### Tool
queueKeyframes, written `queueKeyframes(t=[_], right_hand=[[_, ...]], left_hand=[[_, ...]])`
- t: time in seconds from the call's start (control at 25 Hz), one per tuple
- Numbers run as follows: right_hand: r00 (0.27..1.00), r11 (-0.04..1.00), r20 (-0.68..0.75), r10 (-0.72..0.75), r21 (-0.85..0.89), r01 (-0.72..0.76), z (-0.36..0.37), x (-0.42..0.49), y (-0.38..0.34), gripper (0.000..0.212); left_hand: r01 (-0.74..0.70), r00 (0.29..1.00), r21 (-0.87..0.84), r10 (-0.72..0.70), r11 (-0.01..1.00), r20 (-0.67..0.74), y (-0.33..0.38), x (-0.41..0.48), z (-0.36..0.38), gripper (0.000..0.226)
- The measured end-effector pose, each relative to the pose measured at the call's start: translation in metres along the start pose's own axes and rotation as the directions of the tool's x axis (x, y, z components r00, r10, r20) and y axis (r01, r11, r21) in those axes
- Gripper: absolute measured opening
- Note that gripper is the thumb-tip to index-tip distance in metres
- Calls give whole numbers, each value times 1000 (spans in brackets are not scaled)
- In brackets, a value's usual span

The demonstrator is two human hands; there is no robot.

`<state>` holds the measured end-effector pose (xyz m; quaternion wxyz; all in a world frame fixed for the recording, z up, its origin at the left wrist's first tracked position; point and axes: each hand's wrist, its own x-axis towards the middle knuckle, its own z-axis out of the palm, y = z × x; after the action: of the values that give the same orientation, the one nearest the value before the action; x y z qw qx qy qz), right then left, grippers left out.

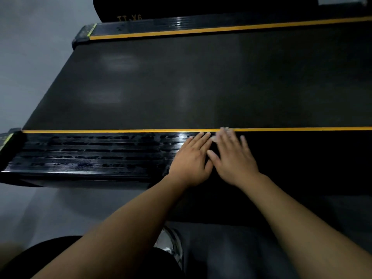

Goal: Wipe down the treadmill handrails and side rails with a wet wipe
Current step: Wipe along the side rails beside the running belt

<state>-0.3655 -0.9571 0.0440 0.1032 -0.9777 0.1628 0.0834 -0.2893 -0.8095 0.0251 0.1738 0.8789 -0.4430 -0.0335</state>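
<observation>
The near side rail (90,154) of the treadmill is black and ribbed, with a yellow stripe along its inner edge; its left stretch shines wet. My left hand (191,160) lies flat on the rail with straight fingers. Beside it, my right hand (231,158) presses flat on the rail, blurred. A pale wet wipe (224,130) peeks out from under the right fingertips by the yellow stripe. The far side rail (181,27) runs along the top of the view.
The dark running belt (191,81) fills the middle. Grey floor (30,67) lies to the left and below. My shoe (171,244) stands on the floor close to the near rail. A dark object with lettering (128,17) sits beyond the far rail.
</observation>
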Motion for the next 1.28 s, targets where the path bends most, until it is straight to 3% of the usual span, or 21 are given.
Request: queueKeyframes(t=[0.12,0.32,0.48,0.56,0.68,0.76,0.8,0.92,1.0,1.2,1.28], right_hand=[[999,998,19,-46,-44,46,4,-2,-5,90],[977,976,-6,214,-37,-214,-2,-18,14,97],[1000,999,1,-26,-41,26,14,4,-65,95],[999,996,-9,-51,-80,50,17,6,-71,92],[985,987,-97,140,-67,-146,14,-13,-34,97],[959,960,-65,275,-44,-278,11,-21,-26,95],[961,962,-62,269,-27,-271,12,-19,-37,95],[996,996,-61,58,-68,-63,28,-14,-85,90],[999,994,-38,1,-112,-5,29,-16,-81,90],[967,964,-75,245,-85,-251,20,-45,-25,91],[983,986,-102,150,-52,-156,29,-41,-50,89]], left_hand=[[-34,998,-74,37,997,49,-21,-3,-10,60],[42,997,161,-53,986,64,-73,-34,-26,68],[14,998,154,-23,988,55,-76,-36,-27,69],[16,999,140,-23,990,44,-76,-35,-27,67],[28,998,150,-34,988,43,-74,-37,-27,66],[24,999,155,-30,988,35,-74,-35,-27,65],[21,999,155,-26,988,35,-74,-34,-27,65],[19,999,153,-25,988,40,-76,-36,-25,64],[18,999,152,-23,988,29,-76,-36,-26,64],[26,1000,150,-29,988,12,-74,-36,-27,63],[25,1000,147,-26,989,9,-73,-36,-26,65]])
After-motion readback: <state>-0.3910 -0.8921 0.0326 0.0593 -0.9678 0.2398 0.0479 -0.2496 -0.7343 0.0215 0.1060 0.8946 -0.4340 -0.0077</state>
